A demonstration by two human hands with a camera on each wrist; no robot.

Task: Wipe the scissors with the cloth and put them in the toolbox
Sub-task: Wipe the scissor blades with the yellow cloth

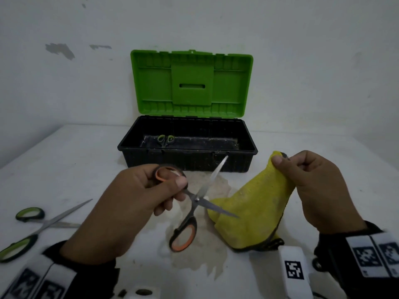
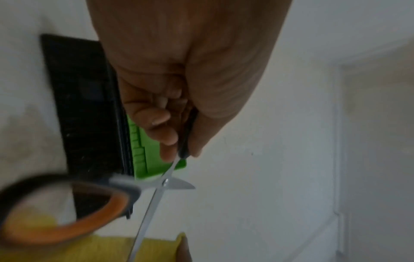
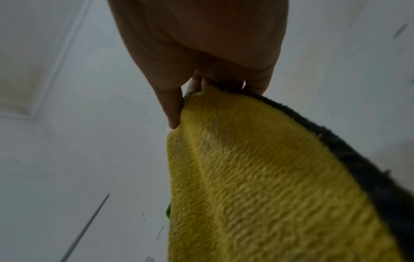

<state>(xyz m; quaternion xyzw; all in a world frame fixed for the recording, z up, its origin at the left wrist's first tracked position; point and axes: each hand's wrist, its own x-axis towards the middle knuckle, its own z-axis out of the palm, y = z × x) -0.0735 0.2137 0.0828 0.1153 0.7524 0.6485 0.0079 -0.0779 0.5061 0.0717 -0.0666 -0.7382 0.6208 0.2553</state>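
Orange-handled scissors (image 1: 195,199) spread wide at frame centre, upper loop pinched in the left hand (image 1: 129,203), lower blade pointing right onto the yellow cloth (image 1: 252,214). Cloth's top corner pinched up by the right hand (image 1: 313,186), hanging just right of the blades. Toolbox (image 1: 187,145) open behind, upper centre.
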